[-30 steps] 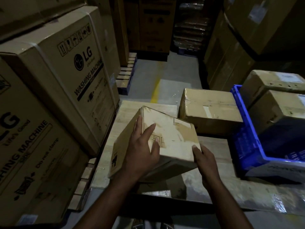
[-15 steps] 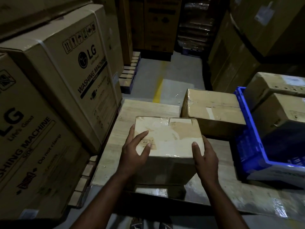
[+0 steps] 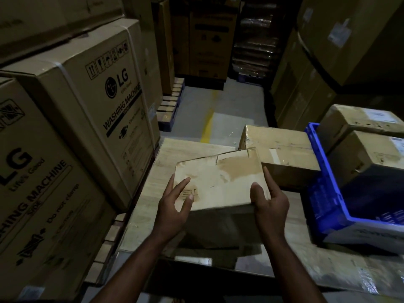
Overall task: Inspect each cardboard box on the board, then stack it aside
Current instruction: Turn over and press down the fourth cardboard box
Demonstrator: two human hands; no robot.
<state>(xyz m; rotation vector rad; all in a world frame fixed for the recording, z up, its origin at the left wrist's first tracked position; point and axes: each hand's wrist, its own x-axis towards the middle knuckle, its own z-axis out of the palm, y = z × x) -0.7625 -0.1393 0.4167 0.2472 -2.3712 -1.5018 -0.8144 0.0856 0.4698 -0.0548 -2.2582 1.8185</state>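
Note:
A small taped cardboard box is held tilted over the wooden board, its right side raised. My left hand grips its near left corner, fingers spread on the top face. My right hand grips the near right corner, thumb on top. A second, larger cardboard box lies on the board just behind it.
A blue plastic crate at the right holds two cardboard boxes. Tall washing machine cartons stand close at the left. More stacked cartons rise at the right. A grey floor aisle with a yellow line runs ahead.
The box was tipped up on its left side, then levelled between both hands. Now it tilts the other way with its right side raised, and it has shifted slightly right.

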